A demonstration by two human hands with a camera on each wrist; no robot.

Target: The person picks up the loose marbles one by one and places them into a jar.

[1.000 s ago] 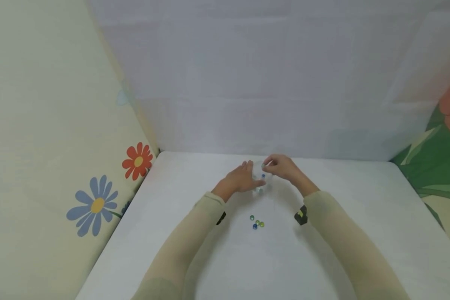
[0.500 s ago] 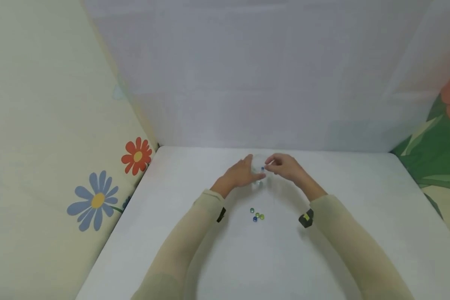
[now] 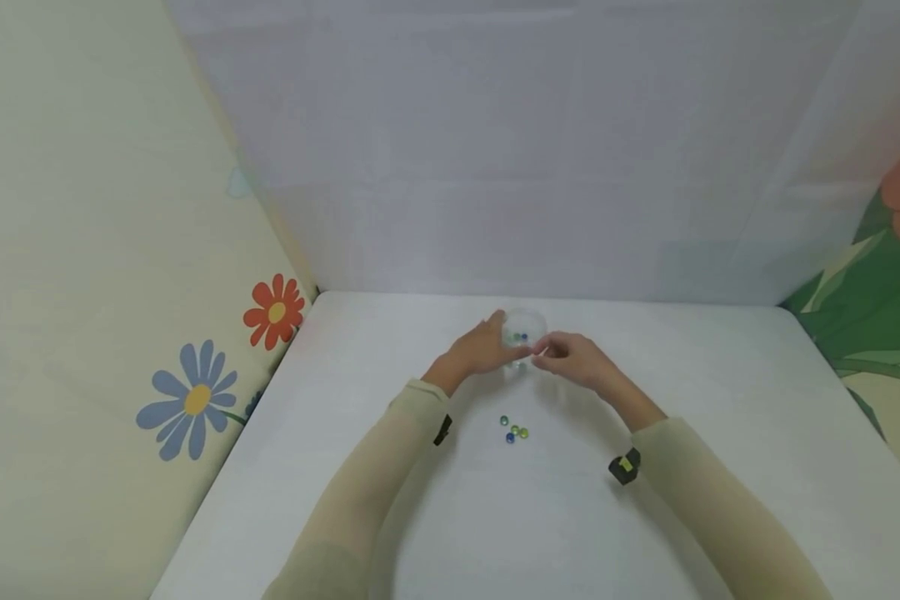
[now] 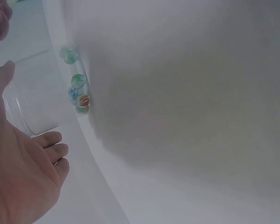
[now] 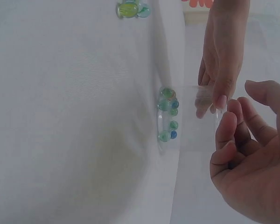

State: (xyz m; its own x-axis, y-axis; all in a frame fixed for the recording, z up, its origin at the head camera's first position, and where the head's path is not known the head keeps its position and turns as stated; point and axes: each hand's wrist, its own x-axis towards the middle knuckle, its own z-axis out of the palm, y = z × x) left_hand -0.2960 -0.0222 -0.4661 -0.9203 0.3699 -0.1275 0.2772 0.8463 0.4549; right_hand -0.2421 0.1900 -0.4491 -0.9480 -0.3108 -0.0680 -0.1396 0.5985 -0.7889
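Observation:
A clear cup [image 3: 527,320] stands upright toward the back of the white table. Glass marbles [image 4: 78,81], several of them in green, blue and orange swirls, lie on its bottom. My left hand [image 3: 483,346] holds the cup from the left, thumb on the near side and fingers on the far side. Close to the right of the rim is my right hand [image 3: 576,360]. In the right wrist view its thumb stands apart from the loosely curled fingers [image 5: 226,130], and nothing shows between them. Several loose marbles [image 3: 523,432], green, yellow-green and blue, lie on the table nearer me.
The white table [image 3: 435,517] ends at a white cloth backdrop [image 3: 450,150]. A flower-printed panel [image 3: 82,250] borders the left side, and a leaf-printed one [image 3: 870,308] the right. A dark device [image 3: 625,467] hangs under the right sleeve.
My right hand has come from over the cup's mouth down and back toward me, its pinch loosened. The left hand stays on the cup. The whole view has shifted slightly.

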